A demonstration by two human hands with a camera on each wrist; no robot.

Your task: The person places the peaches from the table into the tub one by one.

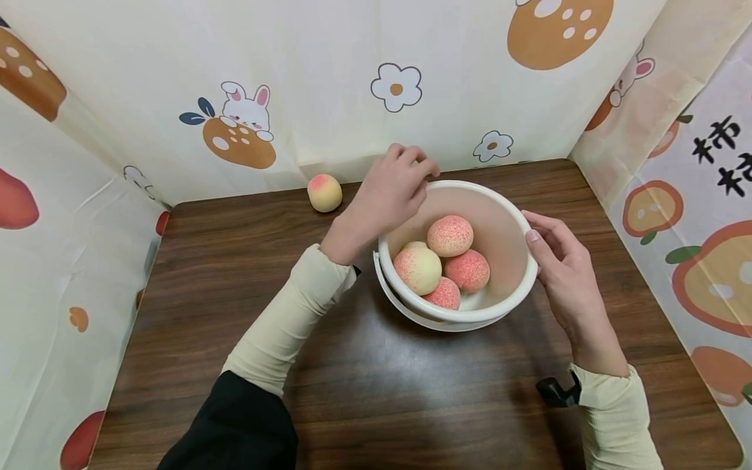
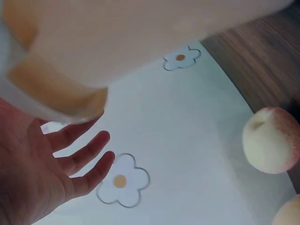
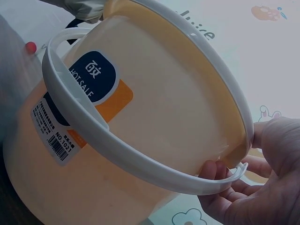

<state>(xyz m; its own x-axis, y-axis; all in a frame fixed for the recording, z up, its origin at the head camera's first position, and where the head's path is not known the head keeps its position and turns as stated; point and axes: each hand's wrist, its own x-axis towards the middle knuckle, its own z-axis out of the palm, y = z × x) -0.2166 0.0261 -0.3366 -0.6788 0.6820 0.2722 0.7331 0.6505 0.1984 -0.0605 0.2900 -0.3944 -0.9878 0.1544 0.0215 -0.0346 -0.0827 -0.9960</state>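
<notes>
A white-rimmed, pale peach-coloured bucket (image 1: 514,295) holds several pink and yellow speckled peaches (image 1: 450,235). Its white handle (image 3: 136,157) hangs against the outer side. My right hand (image 1: 565,277) grips the bucket's right edge; in the right wrist view its fingers curl by the handle joint at the rim. Over the far left edge, my left hand (image 1: 395,189) has loosely bent fingers. Its lower fingers (image 2: 89,157) are spread and apart from the bucket in the left wrist view; the thumb is hidden there. Another peach (image 1: 325,192) rests on the table, left of that hand.
The dark wood table (image 1: 235,274) meets a printed curtain (image 1: 329,85) at the back, with more printed cloth (image 1: 705,274) on the right. A second peach (image 2: 288,213) is cut off at the left wrist view's corner. A label (image 3: 58,131) is on the bucket.
</notes>
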